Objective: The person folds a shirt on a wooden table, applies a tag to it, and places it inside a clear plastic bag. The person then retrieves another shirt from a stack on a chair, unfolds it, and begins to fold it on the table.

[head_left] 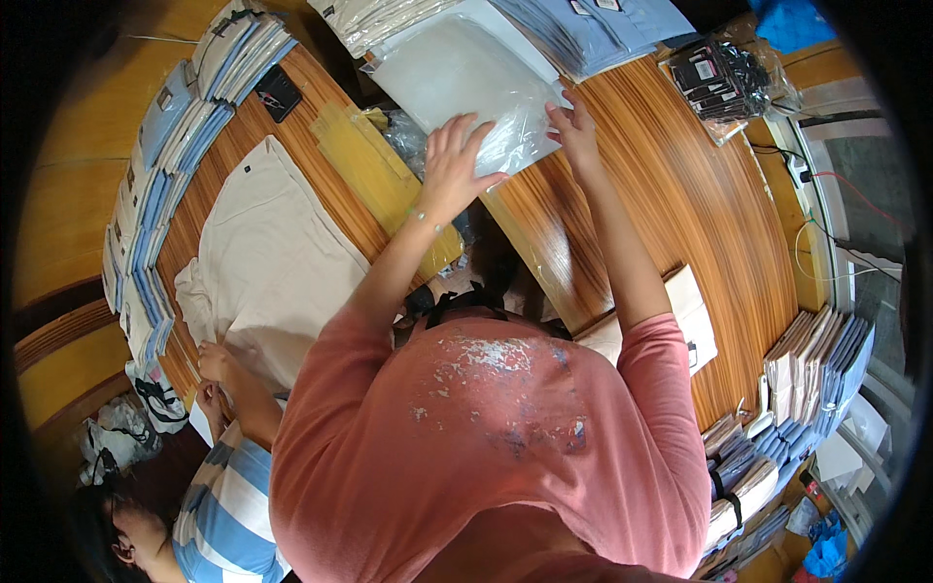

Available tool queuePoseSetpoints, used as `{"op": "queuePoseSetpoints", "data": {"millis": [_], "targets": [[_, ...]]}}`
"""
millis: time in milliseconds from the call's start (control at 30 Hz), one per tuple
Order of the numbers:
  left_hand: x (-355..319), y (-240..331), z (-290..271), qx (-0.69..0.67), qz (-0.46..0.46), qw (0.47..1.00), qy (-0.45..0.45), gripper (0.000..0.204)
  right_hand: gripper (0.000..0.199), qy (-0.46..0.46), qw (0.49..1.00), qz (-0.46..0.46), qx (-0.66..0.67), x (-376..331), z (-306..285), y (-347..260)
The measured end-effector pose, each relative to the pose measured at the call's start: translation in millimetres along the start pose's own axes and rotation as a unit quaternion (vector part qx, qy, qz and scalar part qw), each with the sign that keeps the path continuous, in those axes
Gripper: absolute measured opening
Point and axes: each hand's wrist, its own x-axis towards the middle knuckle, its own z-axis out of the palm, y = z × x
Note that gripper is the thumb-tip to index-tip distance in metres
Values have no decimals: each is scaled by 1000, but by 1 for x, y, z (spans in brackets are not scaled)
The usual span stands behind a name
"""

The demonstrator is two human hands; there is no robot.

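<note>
A stack of clear plastic bags lies at the far middle of the table, over a white sheet. My left hand rests on its near part, fingers spread and palm down. At the right edge of the bags is my right hand, its fingers slightly bent and apart, touching the film or just over it. Neither hand visibly grips anything. Below my right arm lies a folded cream garment, partly hidden by my sleeve.
Folded blue shirts lie behind the bags. A bag of black tags sits far right. Garment stacks line the left edge and lower right. At left, another person's hands touch a cream garment. A phone lies nearby.
</note>
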Motion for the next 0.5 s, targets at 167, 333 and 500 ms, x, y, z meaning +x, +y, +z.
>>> {"op": "queuePoseSetpoints", "data": {"millis": [167, 333, 500], "targets": [[-4, -37, 40, -141, -96, 985, -18, 15, 41, 129, 933, -234, -240, -35, -8, -3], [9, -22, 36, -227, -216, 948, -58, 20, 28, 89, 943, -223, -232, -47, -15, 0], [3, -12, 39, -284, -206, 936, -12, 22, 15, -3, 985, -121, -120, -42, 0, 26]]}}
